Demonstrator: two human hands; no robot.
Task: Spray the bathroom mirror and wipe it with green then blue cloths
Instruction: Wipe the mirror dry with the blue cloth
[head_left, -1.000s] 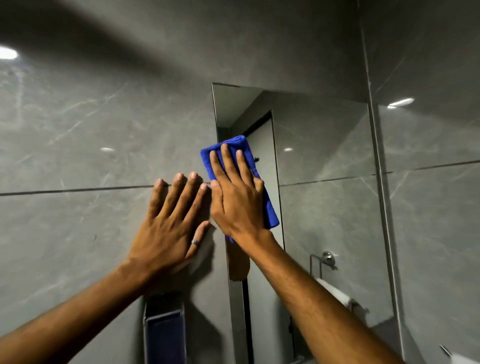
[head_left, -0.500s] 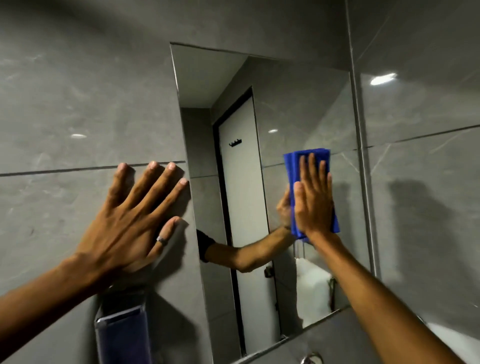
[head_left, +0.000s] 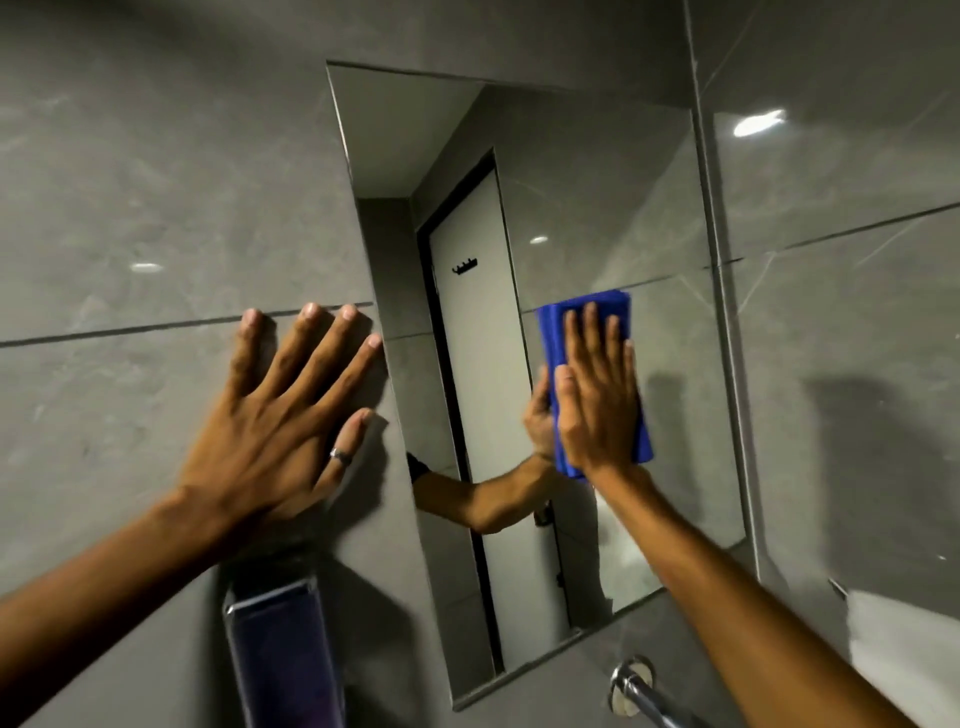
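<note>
A tall rectangular mirror (head_left: 582, 197) is set into the grey tiled wall. My right hand (head_left: 597, 400) lies flat on a folded blue cloth (head_left: 597, 306) and presses it against the right half of the glass at mid height. My left hand (head_left: 280, 415), a ring on one finger, rests spread and flat on the wall tile just left of the mirror's edge, holding nothing. The mirror reflects my arm, a white door and a row of hooks. No green cloth and no spray bottle are in view.
A dark wall-mounted dispenser (head_left: 283, 654) hangs below my left hand. A chrome tap or rail (head_left: 639, 691) sticks out under the mirror's lower right corner. A vertical tile joint (head_left: 722, 312) runs along the mirror's right edge. Something white (head_left: 904, 639) shows at the far right.
My right hand slid the blue cloth from the mirror's left edge across to its right side, then stayed about there. The left hand stayed pressed on the wall; the view shifted.
</note>
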